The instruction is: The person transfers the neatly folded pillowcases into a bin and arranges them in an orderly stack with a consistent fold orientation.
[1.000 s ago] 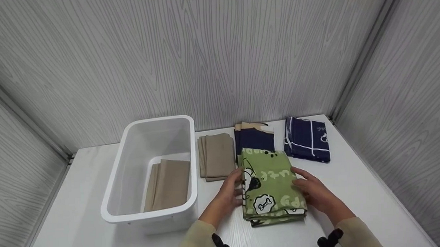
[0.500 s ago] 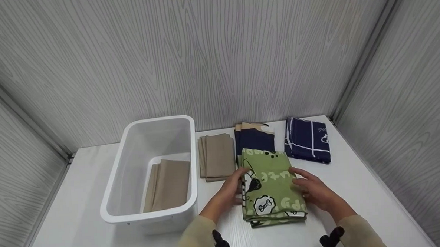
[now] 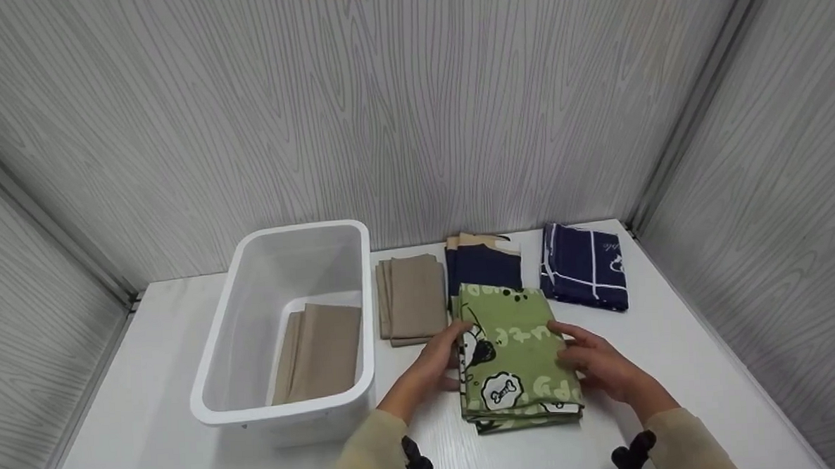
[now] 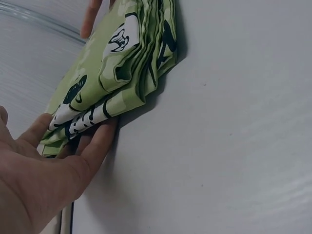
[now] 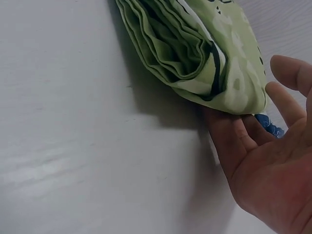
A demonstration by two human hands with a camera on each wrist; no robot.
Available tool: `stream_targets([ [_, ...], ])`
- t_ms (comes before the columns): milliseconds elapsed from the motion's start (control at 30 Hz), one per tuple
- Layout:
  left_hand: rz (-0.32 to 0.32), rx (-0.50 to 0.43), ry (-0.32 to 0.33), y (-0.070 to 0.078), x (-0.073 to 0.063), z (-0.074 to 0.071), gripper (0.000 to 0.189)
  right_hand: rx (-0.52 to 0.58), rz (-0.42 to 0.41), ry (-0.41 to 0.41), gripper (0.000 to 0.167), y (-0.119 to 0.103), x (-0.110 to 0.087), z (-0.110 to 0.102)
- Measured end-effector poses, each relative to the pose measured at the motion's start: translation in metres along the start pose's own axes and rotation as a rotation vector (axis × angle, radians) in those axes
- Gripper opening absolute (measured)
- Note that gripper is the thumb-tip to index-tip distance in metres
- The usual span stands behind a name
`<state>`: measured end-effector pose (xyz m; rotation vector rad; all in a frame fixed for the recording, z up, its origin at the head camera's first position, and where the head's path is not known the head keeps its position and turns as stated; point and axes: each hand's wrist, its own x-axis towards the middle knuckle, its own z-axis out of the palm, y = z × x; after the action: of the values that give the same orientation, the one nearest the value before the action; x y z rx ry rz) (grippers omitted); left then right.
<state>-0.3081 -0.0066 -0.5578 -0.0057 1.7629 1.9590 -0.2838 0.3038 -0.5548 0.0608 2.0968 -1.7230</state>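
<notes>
A folded green cloth (image 3: 514,357) printed with a dog and a bone lies in several layers in front of me. My left hand (image 3: 433,361) holds its left edge; in the left wrist view the thumb is on top and the fingers (image 4: 100,141) go under the bottom layers. At the opposite edge is my right hand (image 3: 603,367). Its fingers (image 5: 226,134) reach beneath the cloth in the right wrist view, with the thumb side over the edge. Parts of the fingers are hidden under the folds.
Left of the hands stands a white bin (image 3: 207,342) with a folded brown cloth (image 3: 327,348) inside. Behind lie another brown cloth (image 3: 417,298), a navy-and-tan cloth (image 3: 489,263) partly covered by the green one, and a navy cloth with white lines (image 3: 584,262).
Over the last second my left thumb has moved further onto the green cloth's edge, and my right fingers have shifted slightly inward. The cloth has hardly moved.
</notes>
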Motion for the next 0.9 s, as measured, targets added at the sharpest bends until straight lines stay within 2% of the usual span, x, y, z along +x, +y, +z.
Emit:
stream_targets([
  [133,0.056,0.117,0.013,0.0008,-0.0017,-0.0002,0.057,-0.055,0.021,0.019,0.073,-0.0057,0.0001,0.0011],
  [300,0.093,0.173,-0.001,-0.0011,-0.0037,-0.0029,0.050,-0.064,0.006,0.007,0.077,-0.0077,0.0004,0.0012],
  [433,0.167,0.275,-0.009,-0.0039,-0.0053,-0.0062,0.057,-0.068,-0.012,-0.003,0.080,-0.0048,0.0017,0.0014],
  [533,0.197,0.328,-0.003,-0.0049,-0.0048,-0.0067,0.060,-0.076,-0.010,0.007,0.080,-0.0040,0.0022,0.0015],
  [667,0.202,0.357,0.004,-0.0054,-0.0033,-0.0073,0.062,-0.091,-0.006,0.021,0.079,-0.0044,0.0017,0.0023],
  [900,0.255,0.391,0.011,-0.0035,-0.0020,-0.0071,0.063,-0.107,-0.018,0.033,0.079,-0.0032,0.0013,0.0023],
])
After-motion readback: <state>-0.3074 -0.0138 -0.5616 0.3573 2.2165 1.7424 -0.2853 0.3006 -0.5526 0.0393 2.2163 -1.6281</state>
